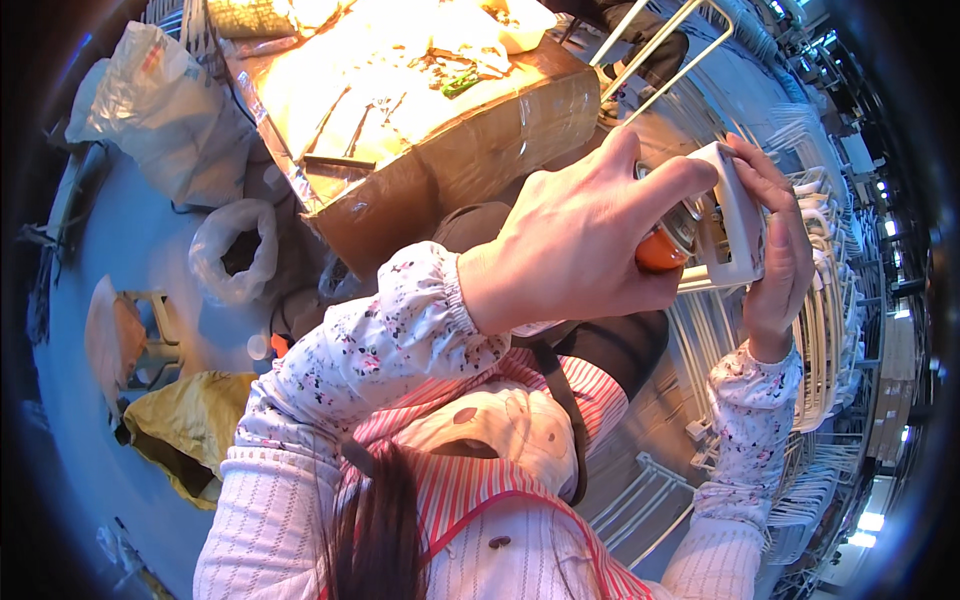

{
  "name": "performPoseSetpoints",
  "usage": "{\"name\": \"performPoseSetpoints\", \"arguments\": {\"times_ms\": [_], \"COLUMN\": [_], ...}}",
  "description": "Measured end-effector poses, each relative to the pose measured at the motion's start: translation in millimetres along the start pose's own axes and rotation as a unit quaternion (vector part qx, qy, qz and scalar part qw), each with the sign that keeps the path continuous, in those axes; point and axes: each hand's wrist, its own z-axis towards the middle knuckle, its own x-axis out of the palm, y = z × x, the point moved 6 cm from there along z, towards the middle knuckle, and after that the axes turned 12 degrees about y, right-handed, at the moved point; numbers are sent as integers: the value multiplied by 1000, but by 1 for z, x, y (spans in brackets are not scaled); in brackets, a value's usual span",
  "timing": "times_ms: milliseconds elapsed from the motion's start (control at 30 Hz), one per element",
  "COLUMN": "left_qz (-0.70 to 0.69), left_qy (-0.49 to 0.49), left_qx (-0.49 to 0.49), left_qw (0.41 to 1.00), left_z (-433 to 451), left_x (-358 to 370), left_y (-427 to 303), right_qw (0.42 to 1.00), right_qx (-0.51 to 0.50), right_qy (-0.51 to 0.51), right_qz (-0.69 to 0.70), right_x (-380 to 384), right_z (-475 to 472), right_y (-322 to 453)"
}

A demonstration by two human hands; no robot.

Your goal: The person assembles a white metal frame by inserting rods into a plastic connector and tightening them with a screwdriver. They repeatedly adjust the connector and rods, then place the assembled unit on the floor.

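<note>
My left hand [577, 232] reaches across from the left, its fingers wrapped around a small can [664, 244] with an orange side and a metal rim. Much of the can is hidden by the hand. The index finger extends towards a white bracket-like end piece [742, 225] with an opening in it. My right hand [776, 232] grips that white piece from its outer side. Pale tubes run beside the piece, though I cannot tell how they all join. Below both hands are my dark-trousered legs [622, 345] and a striped apron [480, 487].
Ahead stands a brightly lit cardboard box [495, 142], with small parts and a plastic tub [525, 26] on top. Bags, a yellow sack [195, 427] and a stool [161, 322] lie left. White tubular frames [821, 322] crowd the right. Another person's leg [652, 45] is beyond.
</note>
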Motion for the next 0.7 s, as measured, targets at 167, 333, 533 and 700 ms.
{"name": "performPoseSetpoints", "arguments": {"times_ms": [167, 333, 533, 700], "left_qz": [-1, 20, 14, 26], "left_qy": [25, 106, 16, 69], "left_qx": [29, 52, 42, 48], "left_qw": [999, 993, 999, 996], "left_z": [1, -7, 5, 5], "left_x": [2, 6, -1, 0], "left_y": [-1, -23, 6, -5], "right_qw": [1000, 1000, 1000, 1000], "right_qx": [-4, -5, -17, -14], "right_qy": [9, 2, 9, 6], "right_qz": [-5, 27, -5, -6], "right_x": [0, 2, 1, -1], "right_z": [1, 5, 2, 2], "right_y": [-1, -3, -2, -1]}}
